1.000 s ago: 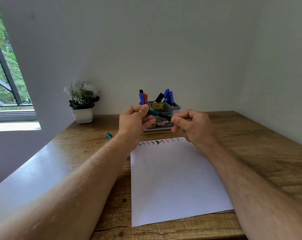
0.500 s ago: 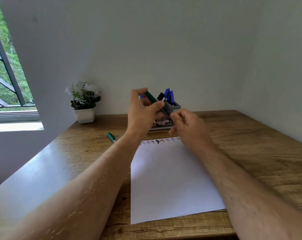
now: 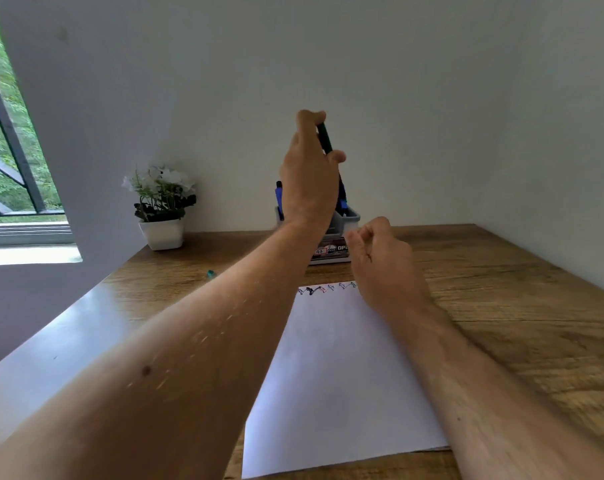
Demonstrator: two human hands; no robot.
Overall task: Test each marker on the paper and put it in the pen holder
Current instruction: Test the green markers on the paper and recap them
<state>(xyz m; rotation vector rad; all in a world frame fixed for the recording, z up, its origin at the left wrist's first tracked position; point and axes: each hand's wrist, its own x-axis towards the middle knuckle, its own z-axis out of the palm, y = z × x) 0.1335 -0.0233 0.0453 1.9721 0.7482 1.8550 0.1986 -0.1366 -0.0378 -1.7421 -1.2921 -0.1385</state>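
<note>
Dark green marker is raised above the grey plastic pen holder, pinched upright between the thumb and fingers of the left hand. Blue markers stand in that holder. Just in front of the holder, the right hand hangs loosely curled, holding nothing, over the far edge of the white paper sheet with its row of small scribbles. Left of the holder, a small teal cap lies on the wooden counter.
</note>
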